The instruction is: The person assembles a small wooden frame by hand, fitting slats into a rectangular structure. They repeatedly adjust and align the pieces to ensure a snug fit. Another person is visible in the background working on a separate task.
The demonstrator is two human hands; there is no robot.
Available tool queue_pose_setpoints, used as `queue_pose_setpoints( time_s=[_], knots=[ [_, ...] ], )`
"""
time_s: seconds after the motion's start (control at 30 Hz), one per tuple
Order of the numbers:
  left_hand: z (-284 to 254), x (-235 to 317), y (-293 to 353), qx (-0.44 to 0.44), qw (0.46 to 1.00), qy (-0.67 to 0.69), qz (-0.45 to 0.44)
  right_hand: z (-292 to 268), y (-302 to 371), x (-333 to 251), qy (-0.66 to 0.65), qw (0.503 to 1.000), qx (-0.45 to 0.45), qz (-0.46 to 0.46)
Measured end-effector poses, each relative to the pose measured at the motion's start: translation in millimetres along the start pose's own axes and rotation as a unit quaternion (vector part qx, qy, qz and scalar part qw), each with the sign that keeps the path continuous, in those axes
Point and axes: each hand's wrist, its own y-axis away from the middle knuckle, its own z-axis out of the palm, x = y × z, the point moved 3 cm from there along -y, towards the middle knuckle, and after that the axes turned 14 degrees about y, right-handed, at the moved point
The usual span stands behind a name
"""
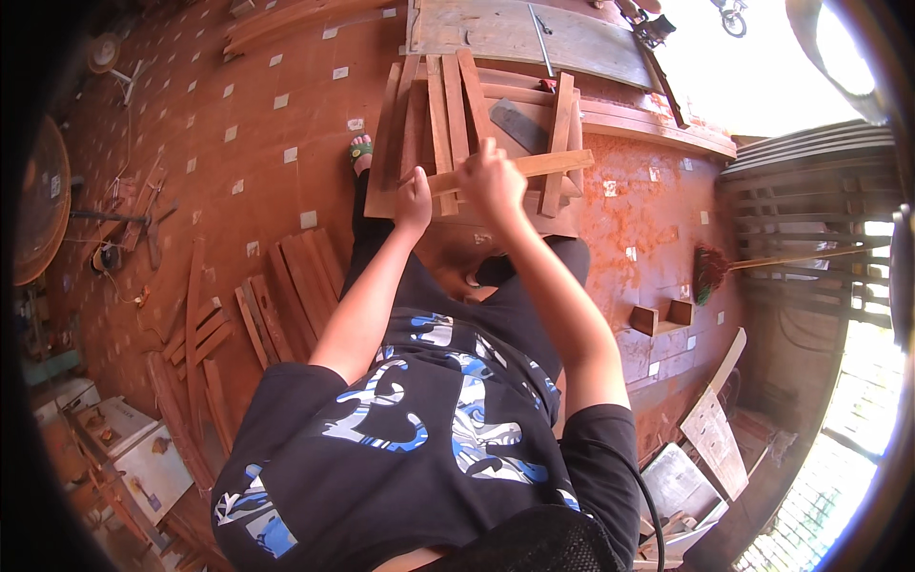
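A narrow wooden strip [558, 162] lies crosswise in front of me, over other strips on a low wooden work surface [381, 204]. Its left end is in my left hand [415, 202], closed with the thumb up. Further along, my right hand [491, 181] is closed around the same strip from above; whether anything else is under its fingers is hidden. Several more wooden strips [438, 110] point away from me beneath it. A flat dark grey rectangle [518, 126] rests among them, beyond my right hand.
A long board bench [486, 27] stands at the far side, with long timber [648, 126] beside it. Wooden planks [305, 272] lie on the floor at left. To the right are a broom [710, 272] and a small wooden frame [662, 319]. A fan [43, 200] stands far left.
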Motion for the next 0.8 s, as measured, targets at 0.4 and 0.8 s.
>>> queue_pose_setpoints(
  time_s=[0.4,0.8],
  knots=[
    [5.2,17.5,8.4,-0.007,0.999,0.043,-0.010,-2.0,-51.8,166.4,0.238,0.961,0.074,0.119],
    [0.2,4.7,11.4,-0.022,0.999,0.020,-0.014,3.3,30.3,-78.7,-0.025,0.999,0.034,-0.026]
  ],
)
